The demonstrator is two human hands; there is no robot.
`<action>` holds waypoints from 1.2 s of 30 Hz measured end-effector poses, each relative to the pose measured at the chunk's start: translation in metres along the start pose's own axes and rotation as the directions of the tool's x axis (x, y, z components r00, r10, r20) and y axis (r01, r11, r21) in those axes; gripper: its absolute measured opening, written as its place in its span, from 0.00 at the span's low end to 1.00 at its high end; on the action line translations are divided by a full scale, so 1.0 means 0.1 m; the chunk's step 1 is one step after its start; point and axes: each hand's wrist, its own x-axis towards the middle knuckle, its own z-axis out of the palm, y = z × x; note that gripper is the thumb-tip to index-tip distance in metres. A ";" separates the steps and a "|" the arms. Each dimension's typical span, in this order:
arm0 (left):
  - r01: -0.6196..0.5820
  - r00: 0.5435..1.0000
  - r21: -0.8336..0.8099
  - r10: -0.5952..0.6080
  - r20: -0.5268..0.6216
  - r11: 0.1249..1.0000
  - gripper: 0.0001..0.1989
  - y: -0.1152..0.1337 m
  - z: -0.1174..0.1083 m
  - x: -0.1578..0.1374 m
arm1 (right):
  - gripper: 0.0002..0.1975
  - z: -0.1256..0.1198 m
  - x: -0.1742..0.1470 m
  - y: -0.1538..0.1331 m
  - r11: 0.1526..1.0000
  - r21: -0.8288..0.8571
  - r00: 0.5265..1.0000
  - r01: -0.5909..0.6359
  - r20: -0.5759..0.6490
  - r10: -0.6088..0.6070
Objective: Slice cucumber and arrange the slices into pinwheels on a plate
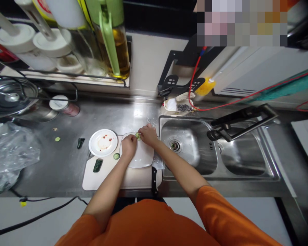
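Observation:
Over the far part of a white square plate (143, 155), my left hand (128, 146) and my right hand (148, 135) meet, fingers pinched. Between their fingertips is a thin green cucumber slice (138, 135), and both hands appear closed on it. Part of the plate's far edge is hidden by my hands. Under the plate lies a white cutting board (92, 179), holding a cucumber piece (98, 165) and a round cucumber slice (116, 156). A knife (154, 179) with a black handle rests at the board's right side.
A round white plate (99, 141) with red bits sits left of my hands. Further left are a cucumber end (80, 143), a small slice (57, 139) and a plastic bag (15, 150). The double sink (192, 147) with a black faucet (243, 119) is right. A condiment rack (74, 77) hangs behind.

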 end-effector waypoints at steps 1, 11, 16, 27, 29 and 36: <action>0.003 1.000 -0.004 -0.003 0.002 1.000 0.08 0.00 0.00 0.00 | 0.11 -0.01 -0.01 0.00 1.000 0.004 1.000 -0.007 0.003 0.007; -0.022 0.999 -0.030 0.021 -0.038 0.999 0.09 0.03 -0.20 -0.07 | 0.12 -0.09 -0.23 0.06 0.993 0.056 0.994 -0.104 -0.033 0.106; -0.043 0.992 0.042 0.048 -0.117 0.998 0.11 -0.19 -0.58 -0.25 | 0.12 -0.01 -0.54 0.01 0.973 0.154 0.983 -0.172 -0.039 0.180; 0.026 0.995 0.271 0.000 -0.095 0.962 0.16 -0.81 -0.78 -0.77 | 0.08 0.44 -1.27 -0.39 0.955 0.240 0.985 -0.172 0.014 0.174; 0.022 0.997 0.289 0.000 -0.079 0.957 0.17 -0.84 -0.74 -0.78 | 0.08 0.47 -1.32 -0.45 0.952 0.244 0.983 -0.185 0.031 0.183; 0.027 0.998 0.278 -0.008 -0.070 0.960 0.15 -0.83 -0.70 -0.77 | 0.09 0.47 -1.38 -0.53 0.961 0.204 0.982 -0.187 0.047 0.181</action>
